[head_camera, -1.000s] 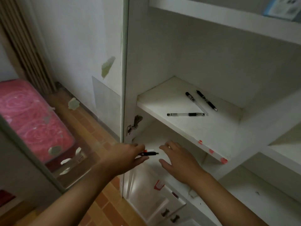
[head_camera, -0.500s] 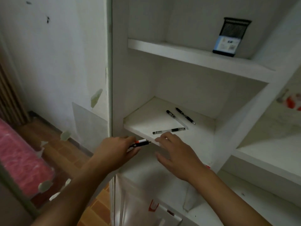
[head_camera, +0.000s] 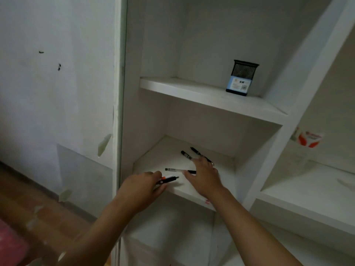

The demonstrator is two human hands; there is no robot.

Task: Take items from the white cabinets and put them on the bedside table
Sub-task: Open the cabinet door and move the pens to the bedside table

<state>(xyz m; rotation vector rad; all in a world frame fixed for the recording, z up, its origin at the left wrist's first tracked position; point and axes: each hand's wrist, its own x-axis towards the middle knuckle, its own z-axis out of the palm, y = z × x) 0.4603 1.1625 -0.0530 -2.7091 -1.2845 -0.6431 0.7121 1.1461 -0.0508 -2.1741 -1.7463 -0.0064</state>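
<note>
- Left hand (head_camera: 141, 186) is at the front edge of the lower shelf (head_camera: 153, 162), fingers (head_camera: 156, 174) curled tight around a black pen with an orange band (head_camera: 169, 179), its tip pointing right, toward the other hand.
- Right hand (head_camera: 204, 176) is flat over that same shelf, palm down, fingers (head_camera: 197, 161) spread and gripping nothing.
- Right under that hand, a clear-barrelled pen (head_camera: 175, 170) lies crosswise on the shelf, its black end just at the thumb; whether the thumb is touching it I can't tell.
- Further back, two more pens lie on a slant: a short stretch of a black-capped pen (head_camera: 186, 154) shows before the fingertips cover it, and the dark pen (head_camera: 196, 151) behind it runs under the hand too.
- All of this sits in the white cabinet (head_camera: 146, 112), in the left-hand compartment, second shelf down in view.
- One level up, on the upper shelf (head_camera: 182, 89), a black mesh pen holder (head_camera: 243, 77) stands upright towards the right, with a blue and white label on its front.
- Off to the right, the neighbouring compartment has a red and white sticker (head_camera: 309, 138) on its wall.
- Left of the cabinet there's a pale wall (head_camera: 57, 83) with peeling patches, and wooden floor (head_camera: 38, 204) below it.
- The bedside table isn't in this view.
</note>
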